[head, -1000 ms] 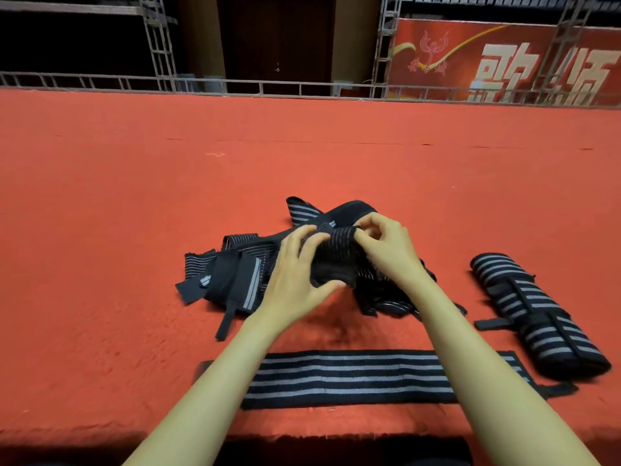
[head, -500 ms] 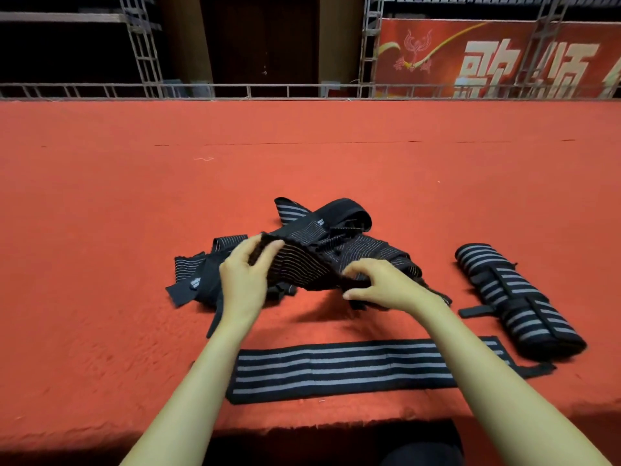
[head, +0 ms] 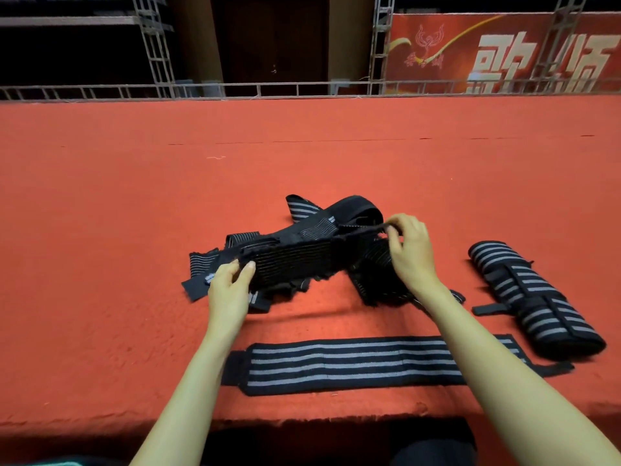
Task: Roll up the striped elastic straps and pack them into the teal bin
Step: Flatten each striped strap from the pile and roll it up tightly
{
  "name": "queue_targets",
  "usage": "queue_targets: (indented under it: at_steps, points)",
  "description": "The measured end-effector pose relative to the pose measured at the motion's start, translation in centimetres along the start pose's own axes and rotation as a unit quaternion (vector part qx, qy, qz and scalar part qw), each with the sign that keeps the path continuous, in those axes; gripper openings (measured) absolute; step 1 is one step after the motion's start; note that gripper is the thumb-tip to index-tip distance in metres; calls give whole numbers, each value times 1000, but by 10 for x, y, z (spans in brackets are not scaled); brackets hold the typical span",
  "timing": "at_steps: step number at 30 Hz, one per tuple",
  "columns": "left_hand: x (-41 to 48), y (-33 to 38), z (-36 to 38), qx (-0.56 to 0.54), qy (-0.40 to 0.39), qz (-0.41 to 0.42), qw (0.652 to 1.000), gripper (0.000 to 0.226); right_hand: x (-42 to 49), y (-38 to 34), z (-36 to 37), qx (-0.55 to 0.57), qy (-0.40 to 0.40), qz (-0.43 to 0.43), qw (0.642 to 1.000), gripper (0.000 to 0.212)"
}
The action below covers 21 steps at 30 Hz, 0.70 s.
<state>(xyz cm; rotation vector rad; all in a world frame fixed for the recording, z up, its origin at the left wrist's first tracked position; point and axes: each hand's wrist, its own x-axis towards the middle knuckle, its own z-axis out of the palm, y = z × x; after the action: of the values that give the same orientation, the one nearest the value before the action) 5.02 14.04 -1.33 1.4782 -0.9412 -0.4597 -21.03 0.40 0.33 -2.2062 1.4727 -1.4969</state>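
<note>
centre of the frame: the left hand pinches the left end of a dark ribbed strap between thumb and fingers. the right hand grips its other end with curled fingers, a bit higher and to the right, so the strap hangs stretched between them just above the red cloth. behind and under it lies the pile of tangled striped straps, resting on the cloth, one striped end poking out at its upper left. lower centre, near the front edge of the cloth, a flat strap lies spread left to right, black with grey stripes, the forearms crossing in front of its ends. at the right of the frame a roll of striped strap lies on the cloth, angled from upper left to lower right, with a small black tab sticking out on its left (how many straps are in it i cannot tell). a teal sliver shows at the bottom left edge, too little to tell what it is. across the top runs a metal rail, with a red banner at upper right.
</note>
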Motion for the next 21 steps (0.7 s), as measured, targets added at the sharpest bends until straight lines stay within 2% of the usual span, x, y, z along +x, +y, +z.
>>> queue_targets:
  at_steps: [2, 4, 6, 9, 12, 15, 17, 21]
  points:
    - [0, -5, -4, 14, -6, 6, 1000, 9, 7, -5, -13, -4, 32, -21, 999, 10]
    - [-2, -8, -5, 5, -17, 0, 1000, 14, 8, -6, -22, -31, 33, -25, 999, 11]
    - [-6, -9, -4, -3, -30, -7, 1000, 16, 5, -3, -24, -48, 2, 5, 999, 12]
    - [-12, -12, -3, -52, -17, -12, 998, 6, -7, 3, -25, -29, -78, 31, 996, 9]
    - [-20, -19, -12, -54, 3, 1, 999, 22, -27, 6, -32, -28, -151, 16, 988, 5]
    - [-30, -26, -21, -65, -16, -23, 997, 32, -55, 15, -37, -67, -164, 8, 984, 1]
    - [-37, -29, -20, -74, -41, -47, 995, 30, -75, 18, -40, -71, -178, 31, 981, 9]
    - [-49, -39, -15, 67, -64, -38, 995, 8, -108, 15, -46, -79, -163, 116, 977, 33]
